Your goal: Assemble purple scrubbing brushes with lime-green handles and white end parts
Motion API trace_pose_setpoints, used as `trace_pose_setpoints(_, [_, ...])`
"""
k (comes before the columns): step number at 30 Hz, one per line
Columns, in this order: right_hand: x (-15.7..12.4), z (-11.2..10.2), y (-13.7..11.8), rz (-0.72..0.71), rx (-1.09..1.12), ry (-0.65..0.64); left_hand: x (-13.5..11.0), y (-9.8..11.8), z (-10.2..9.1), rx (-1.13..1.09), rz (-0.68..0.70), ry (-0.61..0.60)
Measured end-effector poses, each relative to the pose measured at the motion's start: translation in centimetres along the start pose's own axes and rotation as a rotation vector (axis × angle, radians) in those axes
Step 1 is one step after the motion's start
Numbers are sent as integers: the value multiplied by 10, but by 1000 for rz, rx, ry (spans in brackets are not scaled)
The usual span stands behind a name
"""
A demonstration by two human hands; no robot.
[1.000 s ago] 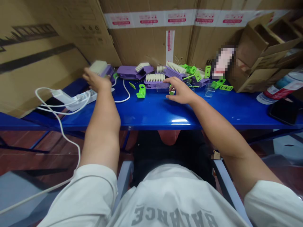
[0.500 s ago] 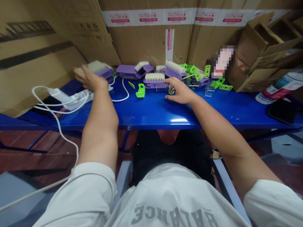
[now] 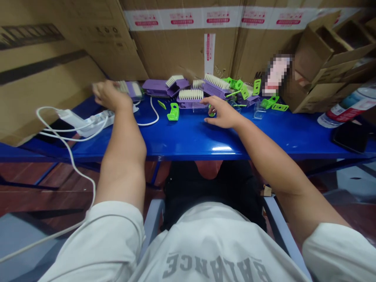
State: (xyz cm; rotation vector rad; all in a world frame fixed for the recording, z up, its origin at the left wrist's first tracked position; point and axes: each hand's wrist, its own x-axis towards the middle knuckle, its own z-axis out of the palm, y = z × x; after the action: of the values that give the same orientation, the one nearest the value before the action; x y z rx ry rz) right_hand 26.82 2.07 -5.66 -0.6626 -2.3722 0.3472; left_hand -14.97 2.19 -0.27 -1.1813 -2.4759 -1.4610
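Left hand (image 3: 110,96): nudged farther left since the earlier frame of the head view, up toward the leaning carton (image 3: 47,80), while the left-end brush (image 3: 133,90) beside it had swung round to show its bristles at a new angle.
Left grip: fingers curled but smeared with motion, palm hidden; whether they had hold of that brush, I couldn't tell.
Right hand (image 3: 220,111): hardly any shift on this side! It hung over the blue table (image 3: 182,137), thumb and fingers parted in a loose arch, perhaps to bracket the small green piece (image 3: 211,111) showing between them.
Right grip: not closed on anything; any contact at the fingertips couldn't be made out.
Middle brush (image 3: 188,103): right beside those fingertips, bristles up, presumably steadier on its flat purple body.
Other brushes (image 3: 157,88): strung along the back near the tall carton (image 3: 182,51), probably to leave the front for the forearms.
Green bracket (image 3: 173,112): out in front on its own, left of the right hand.
Power strip (image 3: 100,121): just left of the left wrist, its white cord (image 3: 91,182) trailing below the table's edge.
Bottle (image 3: 343,106): far right, well apart from both hands.
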Motion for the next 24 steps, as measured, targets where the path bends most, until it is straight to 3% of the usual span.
trace_pose_setpoints(3, [0,0,0,-5,-1,0,-8,3,-3,198,-16,45])
trace_pose_setpoints(6, [1,0,0,-7,-6,-5,-11,6,0,217,75,47])
trace_pose_setpoints(14, [1,-1,-4,8,-14,-30,3,-4,22,263,287,-77])
trace_pose_setpoints(17, [1,-2,-7,20,-23,-46,-8,6,24,313,325,-109])
trace_pose_setpoints(24, [2,3,-16,-22,-51,-83,-37,35,32,345,420,-325])
